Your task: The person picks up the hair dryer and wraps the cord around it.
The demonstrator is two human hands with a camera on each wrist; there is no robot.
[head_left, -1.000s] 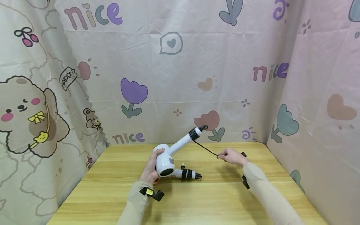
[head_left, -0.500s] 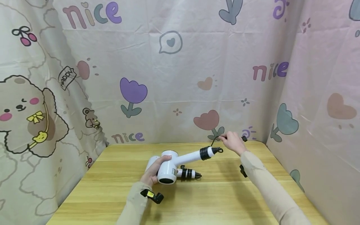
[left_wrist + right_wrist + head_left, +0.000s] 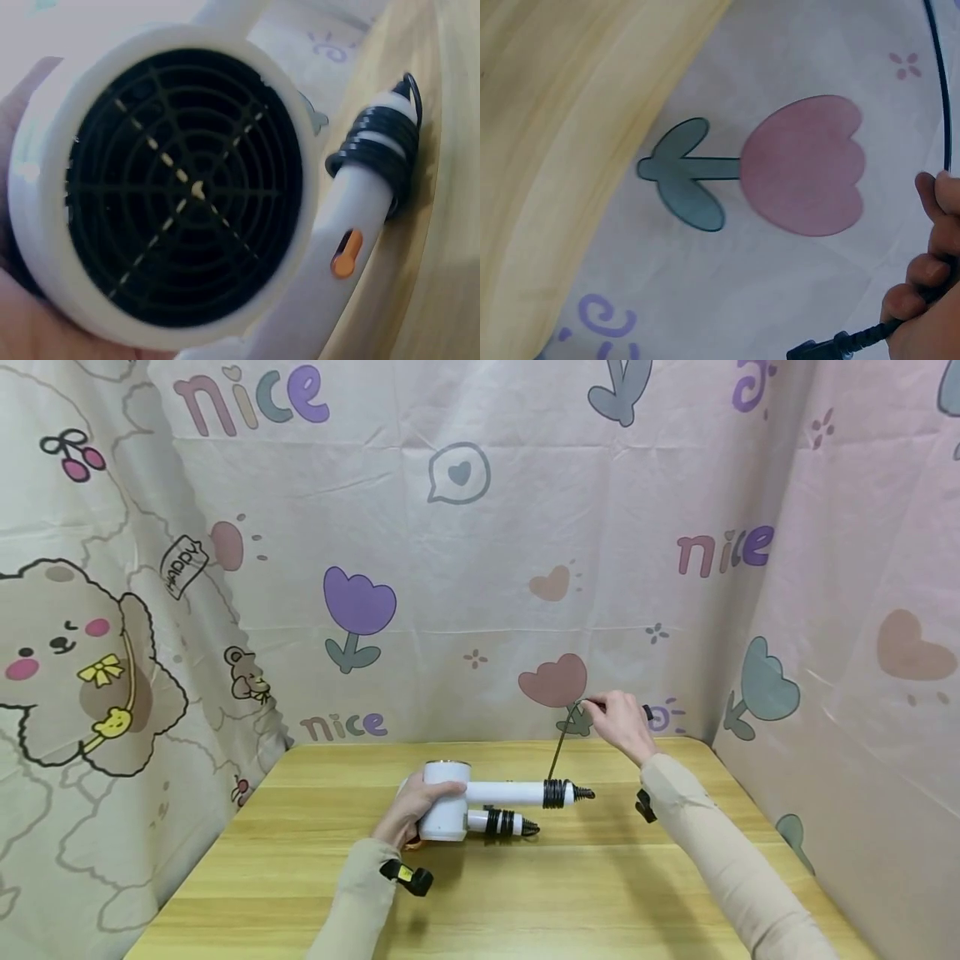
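My left hand [image 3: 405, 808] grips a white hair dryer [image 3: 445, 814] by its barrel, above the table, its handle pointing right and roughly level. In the left wrist view the dryer's round black grille [image 3: 180, 255] faces the camera. Black cord [image 3: 555, 792] is coiled round the handle's end. From these coils a loose length rises to my right hand [image 3: 621, 727], which pinches it. The right wrist view shows the cord running through the curled fingers [image 3: 925, 268], the plug end [image 3: 817, 351] sticking out below. A second white hair dryer [image 3: 334, 217] with an orange switch lies beneath, partly hidden.
The second dryer's handle also has black cord [image 3: 501, 823] wrapped round it, close under the held one. Both rest over a wooden table [image 3: 570, 893]. A patterned cloth [image 3: 465, 568] hangs behind the table and along both sides.
The held dryer's handle has swung down from an upward slant to about level. My right hand has risen, and the cord now runs upward from the coils instead of down to the right.
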